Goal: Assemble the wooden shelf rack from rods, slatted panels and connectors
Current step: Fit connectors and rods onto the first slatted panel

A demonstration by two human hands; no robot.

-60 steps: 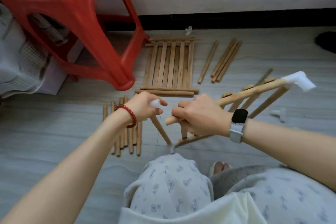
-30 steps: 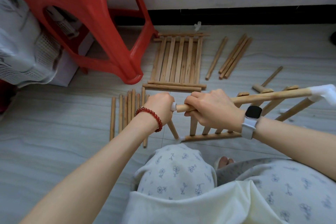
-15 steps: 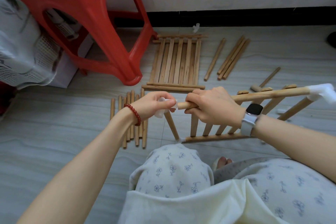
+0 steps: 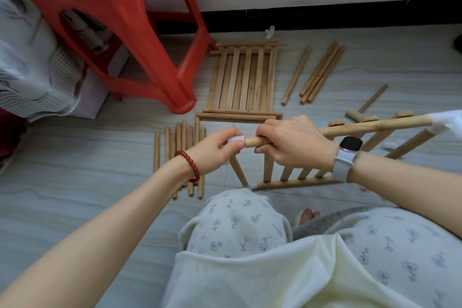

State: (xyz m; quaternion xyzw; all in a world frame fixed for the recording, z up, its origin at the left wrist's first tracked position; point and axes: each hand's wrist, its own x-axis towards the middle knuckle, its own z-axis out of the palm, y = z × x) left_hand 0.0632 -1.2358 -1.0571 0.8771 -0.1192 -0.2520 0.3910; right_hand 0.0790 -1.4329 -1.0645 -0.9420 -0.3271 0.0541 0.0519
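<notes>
Your left hand (image 4: 215, 149) pinches a small white plastic connector (image 4: 236, 139) at the rod's tip | your right hand (image 4: 290, 144) grips the raised round wooden rod (image 4: 375, 125) of the slatted panel | frame above your knees

white connector (image 4: 236, 139): mostly covered by the left hand (image 4: 216, 151), its shape unclear
top rod (image 4: 375, 125): its near stretch hidden inside the right hand (image 4: 292, 145)
far-end connector (image 4: 447, 120): cut by the right edge
red stool (image 4: 120, 20): top cropped
</notes>
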